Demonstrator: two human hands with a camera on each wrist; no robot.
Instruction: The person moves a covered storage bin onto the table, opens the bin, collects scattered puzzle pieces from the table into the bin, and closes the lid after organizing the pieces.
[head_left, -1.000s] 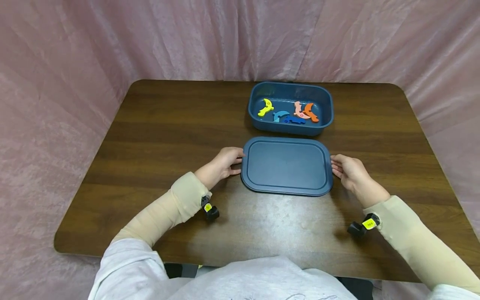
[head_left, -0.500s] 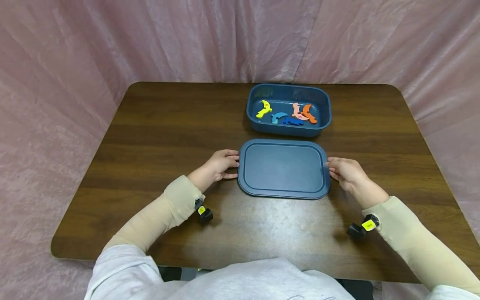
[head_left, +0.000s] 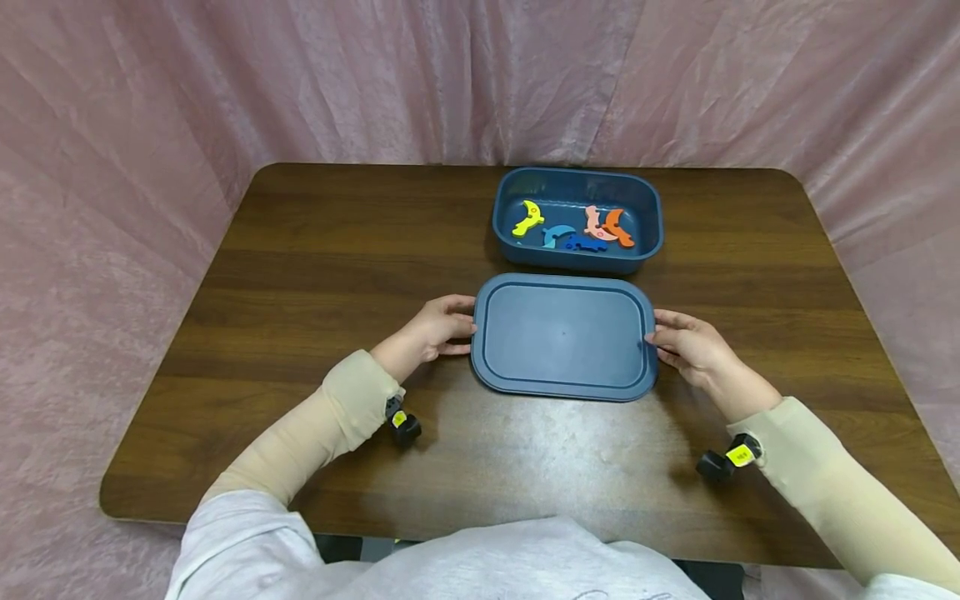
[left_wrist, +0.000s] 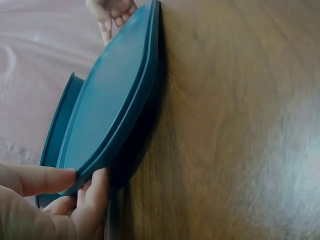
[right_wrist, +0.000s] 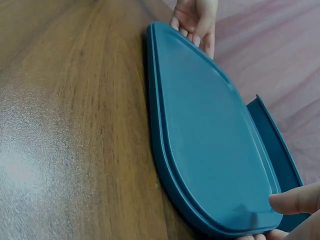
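Low in the frame, a person's grey-clad chest and beige sleeves led up to both hands at mid-frame. The left hand (head_left: 431,333) pinched the left short edge of a flat, dark-blue rectangular plastic lid (head_left: 564,337), thumb on top and fingers curled beneath; the right hand (head_left: 686,346) held the opposite short edge in the same grip. Taking both ends at once kept the wide lid level. It lay just above centre on the dark brown wooden tabletop (head_left: 315,258), its ends seemingly raised a little. Just beyond it, upper centre-right, stood an open dark-blue plastic tub (head_left: 577,258) containing small coloured animal-shaped pieces (head_left: 573,227). Pink cloth (head_left: 150,125) draped behind.
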